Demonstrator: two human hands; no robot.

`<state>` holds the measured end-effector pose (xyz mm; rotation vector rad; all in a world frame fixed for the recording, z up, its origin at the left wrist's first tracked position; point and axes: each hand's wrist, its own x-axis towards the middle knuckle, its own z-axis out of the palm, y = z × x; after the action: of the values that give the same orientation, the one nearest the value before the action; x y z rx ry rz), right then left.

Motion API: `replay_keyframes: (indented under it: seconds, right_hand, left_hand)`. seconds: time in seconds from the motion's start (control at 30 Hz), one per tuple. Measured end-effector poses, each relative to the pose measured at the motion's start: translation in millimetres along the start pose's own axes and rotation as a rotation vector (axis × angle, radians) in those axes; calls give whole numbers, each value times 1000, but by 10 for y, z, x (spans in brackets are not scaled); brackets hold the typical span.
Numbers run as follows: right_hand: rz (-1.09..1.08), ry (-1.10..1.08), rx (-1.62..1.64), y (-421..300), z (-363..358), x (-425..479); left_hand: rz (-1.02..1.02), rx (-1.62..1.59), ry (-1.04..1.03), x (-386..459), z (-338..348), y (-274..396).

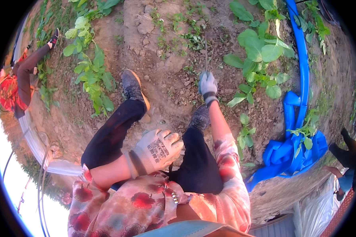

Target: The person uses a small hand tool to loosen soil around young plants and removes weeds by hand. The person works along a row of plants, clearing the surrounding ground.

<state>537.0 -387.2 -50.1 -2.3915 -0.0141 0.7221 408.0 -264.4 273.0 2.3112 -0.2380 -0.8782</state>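
Observation:
My right hand (pixel 208 85), in a pale knit work glove, reaches forward over the soil and grips a thin, long-handled tool (pixel 206 50). The tool's shaft points away from me; its far end meets the soil beside small uprooted-looking weeds (pixel 195 40), and its head is hard to make out. Held close above my lap, my left hand (pixel 157 151) wears a matching glove with printed writing on its back. Its fingers are bent, and the palm side is hidden, so I cannot tell whether it holds anything.
Leafy green crop plants (pixel 255 50) grow to the right, with another row (pixel 92 65) at left. A flat blue hose (pixel 302 59) runs down the right side into a crumpled heap (pixel 293 154). One person (pixel 23 77) sits at far left; another (pixel 345 160) is partly visible at far right.

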Motion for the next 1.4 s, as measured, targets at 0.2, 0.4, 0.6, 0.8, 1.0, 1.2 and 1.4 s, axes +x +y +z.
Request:
replay_keyframes:
  seconds: [0.2, 0.4, 0.6, 0.8, 1.0, 1.2, 1.4]
  right_hand:
    - [239, -57, 346, 317, -31, -145]
    - [290, -202, 597, -423, 73, 39]
    - [139, -219, 326, 67, 267, -342]
    - [241, -276, 245, 269, 40, -633]
    - [-45, 109, 23, -43, 76, 16]
    - [-80, 82, 56, -781, 224, 587]
    - [-48, 102, 186, 74, 411, 651]
  left_hand:
    - [21, 26, -16, 21, -76, 5]
    - [-20, 25, 13, -7, 16, -50]
    - [-42, 44, -63, 11, -26, -60]
    - [-18, 34, -32, -18, -105, -38]
    - [-68, 36, -124, 3, -46, -105]
    - [-50, 65, -144, -28, -114, -54]
    - [99, 121, 60, 100, -49, -65]
